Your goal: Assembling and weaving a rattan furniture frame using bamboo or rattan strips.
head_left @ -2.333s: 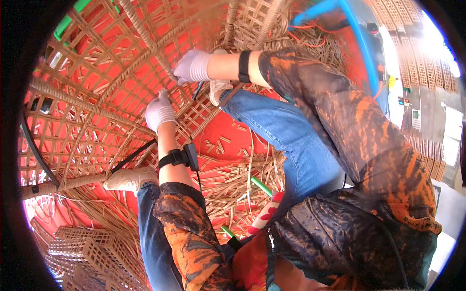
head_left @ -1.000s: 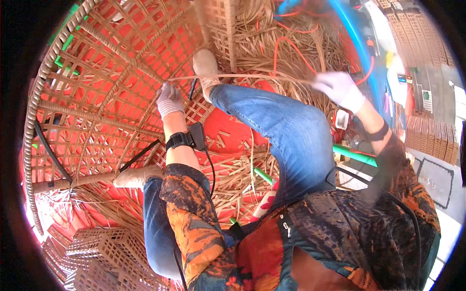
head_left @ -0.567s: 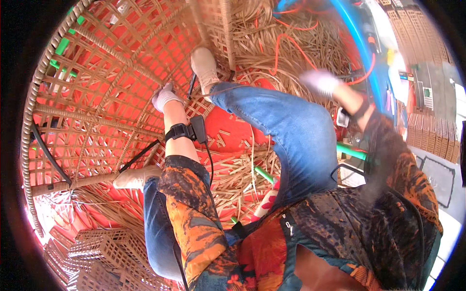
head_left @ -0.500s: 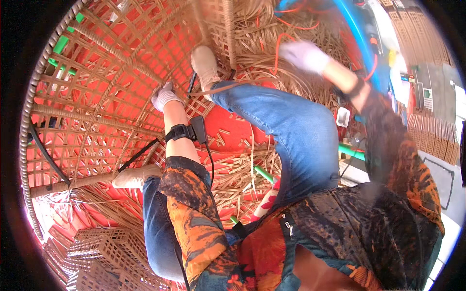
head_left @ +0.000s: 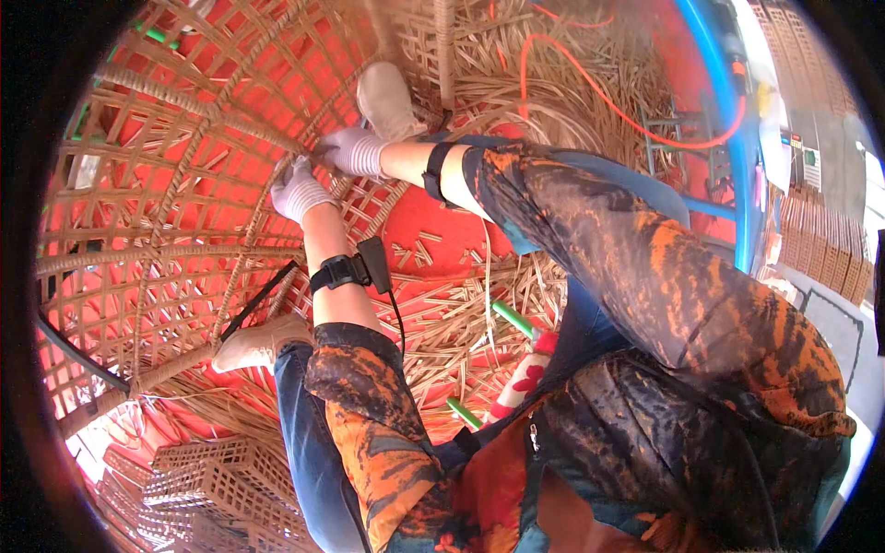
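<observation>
A large round woven rattan frame stands in front of me over a red floor. My left hand, in a white glove with a black wrist strap, presses on a crossing of the weave and pinches a thin rattan strip there. My right hand, also gloved, is just above and right of it, fingers closed on the same strip at the lattice. The two hands almost touch. A loose end of pale strip trails down below my right forearm.
My pale shoes rest against the frame. Cut rattan scraps and green sticks litter the floor. An orange cord and blue hose lie at the right. Woven panels are stacked lower left.
My right hand had swung far out to the right, drawing the strip taut, and has come back to the weave beside my left hand. The left hand stayed on the lattice.
</observation>
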The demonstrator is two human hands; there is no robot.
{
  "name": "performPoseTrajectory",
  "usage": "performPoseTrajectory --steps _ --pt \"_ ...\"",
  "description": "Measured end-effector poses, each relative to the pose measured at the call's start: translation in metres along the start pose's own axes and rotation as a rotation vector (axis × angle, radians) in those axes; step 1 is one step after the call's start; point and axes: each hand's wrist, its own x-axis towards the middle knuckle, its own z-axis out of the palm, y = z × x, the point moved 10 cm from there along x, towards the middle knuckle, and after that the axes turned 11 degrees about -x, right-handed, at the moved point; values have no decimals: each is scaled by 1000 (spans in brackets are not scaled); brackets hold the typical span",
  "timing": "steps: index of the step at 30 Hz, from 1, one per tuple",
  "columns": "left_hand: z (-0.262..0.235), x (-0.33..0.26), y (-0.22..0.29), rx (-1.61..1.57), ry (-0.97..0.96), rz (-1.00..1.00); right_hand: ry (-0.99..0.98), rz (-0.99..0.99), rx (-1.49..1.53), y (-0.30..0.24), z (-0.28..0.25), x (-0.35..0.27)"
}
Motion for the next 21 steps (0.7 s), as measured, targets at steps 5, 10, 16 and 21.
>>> performPoseTrajectory --steps 5,10,16,21 --pt "0 7 8 45 0 112 -60 -80 388 -9 -6 9" --pt "5 -15 9 9 22 3 -48 -117 339 0 -9 12" --pt "8 -10 8 202 -94 147 152 -207 40 -3 -22 17" --pt "-8 -2 -6 95 64 137 67 -136 113 -4 -12 15"
